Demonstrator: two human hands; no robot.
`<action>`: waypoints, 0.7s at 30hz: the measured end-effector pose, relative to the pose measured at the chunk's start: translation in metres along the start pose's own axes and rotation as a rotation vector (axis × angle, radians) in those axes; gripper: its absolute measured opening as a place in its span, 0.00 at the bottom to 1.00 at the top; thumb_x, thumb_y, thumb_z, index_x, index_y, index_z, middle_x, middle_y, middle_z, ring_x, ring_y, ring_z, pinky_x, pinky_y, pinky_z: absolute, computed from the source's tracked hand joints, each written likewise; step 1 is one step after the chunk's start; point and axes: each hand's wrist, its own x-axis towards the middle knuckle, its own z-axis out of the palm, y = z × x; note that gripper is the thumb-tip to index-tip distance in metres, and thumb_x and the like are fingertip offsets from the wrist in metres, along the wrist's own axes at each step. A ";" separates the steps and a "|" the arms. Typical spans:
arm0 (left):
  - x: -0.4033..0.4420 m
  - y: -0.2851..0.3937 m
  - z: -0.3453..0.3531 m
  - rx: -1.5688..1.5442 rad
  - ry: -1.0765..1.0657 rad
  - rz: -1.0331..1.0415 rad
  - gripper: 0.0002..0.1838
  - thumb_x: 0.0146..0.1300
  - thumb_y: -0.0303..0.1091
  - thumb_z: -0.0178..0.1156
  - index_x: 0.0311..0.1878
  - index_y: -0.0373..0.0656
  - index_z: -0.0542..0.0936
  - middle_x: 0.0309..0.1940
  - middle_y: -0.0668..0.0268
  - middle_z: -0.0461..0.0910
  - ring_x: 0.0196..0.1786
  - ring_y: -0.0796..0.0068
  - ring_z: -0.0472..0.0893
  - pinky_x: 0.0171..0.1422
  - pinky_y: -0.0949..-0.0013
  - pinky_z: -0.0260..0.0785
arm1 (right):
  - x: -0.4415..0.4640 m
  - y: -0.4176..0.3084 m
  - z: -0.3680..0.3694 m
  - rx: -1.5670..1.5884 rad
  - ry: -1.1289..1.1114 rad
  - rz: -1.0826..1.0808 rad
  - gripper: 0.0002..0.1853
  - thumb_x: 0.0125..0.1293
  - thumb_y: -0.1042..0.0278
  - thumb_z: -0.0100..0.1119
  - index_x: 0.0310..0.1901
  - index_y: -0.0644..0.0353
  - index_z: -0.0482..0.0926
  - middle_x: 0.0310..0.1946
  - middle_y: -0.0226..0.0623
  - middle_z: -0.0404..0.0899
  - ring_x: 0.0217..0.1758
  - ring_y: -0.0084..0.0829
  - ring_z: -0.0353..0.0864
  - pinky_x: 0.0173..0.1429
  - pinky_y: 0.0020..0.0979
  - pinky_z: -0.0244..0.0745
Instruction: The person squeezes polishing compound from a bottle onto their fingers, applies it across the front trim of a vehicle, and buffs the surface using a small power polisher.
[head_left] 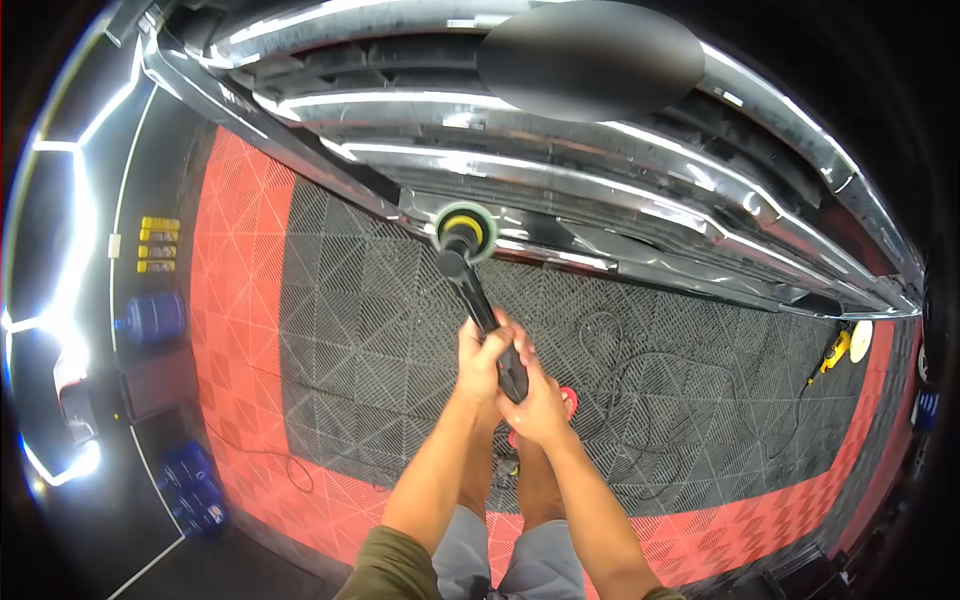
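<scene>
A black handheld polisher (478, 305) with a round green and yellow pad (467, 228) is held out in front of me. My left hand (483, 358) is wrapped round its body, nearer the pad. Lower down, toward the rear end, my right hand (533, 395) grips the same tool and touches the left one. The pad is at the lower edge of a glossy dark vehicle's front (560, 225), by the bumper trim; whether it touches the surface I cannot tell. Parts of the fingers are hidden behind the tool.
Grey floor tiles (350, 380) have a red border (240, 300). A cable (640, 360) loops at right. A yellow polisher (832, 352) with a pale pad lies far right. Blue water bottles (155, 317) and yellow-labelled items (158, 245) stand left.
</scene>
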 end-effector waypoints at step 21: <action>-0.009 0.048 0.041 -0.107 -0.057 -0.189 0.10 0.70 0.32 0.62 0.46 0.41 0.71 0.26 0.64 0.77 0.24 0.73 0.79 0.30 0.67 0.75 | -0.024 -0.083 -0.042 0.161 -0.110 0.237 0.43 0.56 0.77 0.62 0.74 0.71 0.56 0.50 0.39 0.80 0.50 0.29 0.83 0.53 0.30 0.79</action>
